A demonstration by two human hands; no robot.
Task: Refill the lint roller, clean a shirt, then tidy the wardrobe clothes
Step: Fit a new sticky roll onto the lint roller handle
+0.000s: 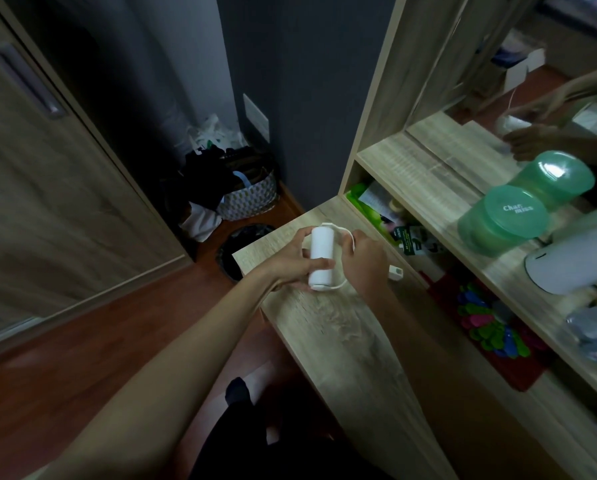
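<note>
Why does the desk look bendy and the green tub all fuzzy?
Head view: the wide lens bows the desk edges; the green tub and shelf clutter are blurred; the white roll, gripped by the left hand with the right hand pinching its roller frame, is sharpest and brightest; the basket corner is dim.

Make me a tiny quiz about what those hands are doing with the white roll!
1. True or false: the white roll lies on the floor.
2. What does the right hand pinch? A the roller's white frame; B a sock; C a spoon.
3. Fill in: the lidded tub on the shelf is ____ in colour.
Key: 1 false, the left hand grips it above the desk; 2 A; 3 green.
</note>
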